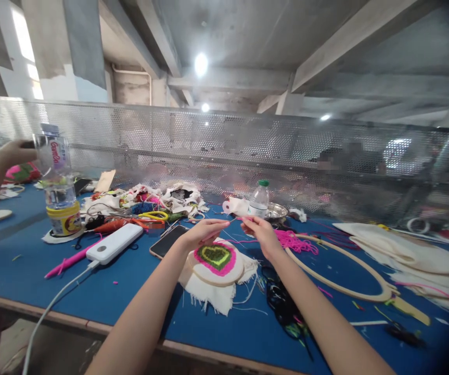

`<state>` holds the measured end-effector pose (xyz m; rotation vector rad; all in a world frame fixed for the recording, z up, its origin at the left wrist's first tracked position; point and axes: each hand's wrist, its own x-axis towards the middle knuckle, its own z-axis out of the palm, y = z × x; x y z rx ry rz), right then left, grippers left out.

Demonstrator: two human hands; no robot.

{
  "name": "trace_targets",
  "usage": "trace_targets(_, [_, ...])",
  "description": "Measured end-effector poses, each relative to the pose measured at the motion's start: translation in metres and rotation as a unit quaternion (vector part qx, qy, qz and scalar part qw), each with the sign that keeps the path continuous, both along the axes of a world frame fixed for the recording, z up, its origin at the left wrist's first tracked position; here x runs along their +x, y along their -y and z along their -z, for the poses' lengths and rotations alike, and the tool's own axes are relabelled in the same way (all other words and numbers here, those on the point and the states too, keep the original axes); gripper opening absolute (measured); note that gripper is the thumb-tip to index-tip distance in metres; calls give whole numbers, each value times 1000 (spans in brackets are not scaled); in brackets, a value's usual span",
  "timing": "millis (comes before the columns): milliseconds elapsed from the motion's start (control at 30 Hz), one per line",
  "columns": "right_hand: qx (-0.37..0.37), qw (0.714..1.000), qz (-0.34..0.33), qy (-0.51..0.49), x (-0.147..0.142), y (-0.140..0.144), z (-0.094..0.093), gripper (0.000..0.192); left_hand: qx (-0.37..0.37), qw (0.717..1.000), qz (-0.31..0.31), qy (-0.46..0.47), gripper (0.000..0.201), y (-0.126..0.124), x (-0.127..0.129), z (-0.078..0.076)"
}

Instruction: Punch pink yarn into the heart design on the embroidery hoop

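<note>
My left hand (207, 232) and my right hand (262, 234) are raised close together above the table, fingertips almost meeting. The right fingers pinch a pink yarn (243, 219) at its end. Between the left fingertips is a pinch on something too thin to make out. Below them lies a small embroidery hoop (218, 284) with white frayed cloth (212, 299). A fuzzy heart (214, 255) in pink, green and yellow-green fills its middle. To the right of my right hand lies a tangle of pink yarn (296, 242).
At right are a large wooden hoop (333, 292), dark yarn (281, 302) and folded cloth (403, 250). A phone (165, 241), white power bank (115, 245), yellow scissors (154, 214) and bottle (58, 172) stand or lie left. Another person's hand (15, 151) shows at far left.
</note>
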<state>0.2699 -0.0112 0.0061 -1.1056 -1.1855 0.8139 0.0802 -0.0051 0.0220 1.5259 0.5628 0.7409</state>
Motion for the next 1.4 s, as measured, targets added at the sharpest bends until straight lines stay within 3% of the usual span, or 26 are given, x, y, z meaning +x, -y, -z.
trace_targets(267, [-13,997,70,-31,13,0,-6,29,-11,996,-67,62,37,-14,1,7])
trace_targets(400, [60,993,98,33,8,0,-6,39,-5,997,-54,61,36,-10,1,5])
trace_targets(500, [83,994,31,65,-2,2,-5,50,-1,999,-2,47,35,-2,2,1])
trace_targets(600, [47,995,-44,75,-6,5,-3,41,-2,999,12,40,36,0,3,0])
trace_targets(933, [46,998,17,33,1,5,-7,30,-41,967,-207,141,27,-25,7,10])
trace_targets(1033, [56,992,24,106,-1,9,-6,29,-64,950,-237,192,26,-27,4,10])
trace_targets(1133, [82,951,34,295,-3,17,-4,27,-117,936,-213,255,21,-29,2,8])
trace_targets(1233, [61,910,-45,407,-12,23,0,30,-157,929,-184,280,15,-28,4,6])
trace_targets(1333, [-7,912,-176,370,-26,24,9,48,-151,936,-166,270,14,-23,8,5])
trace_targets(1400, [-32,919,-232,318,-33,22,14,47,-141,943,-134,269,14,-20,10,5])
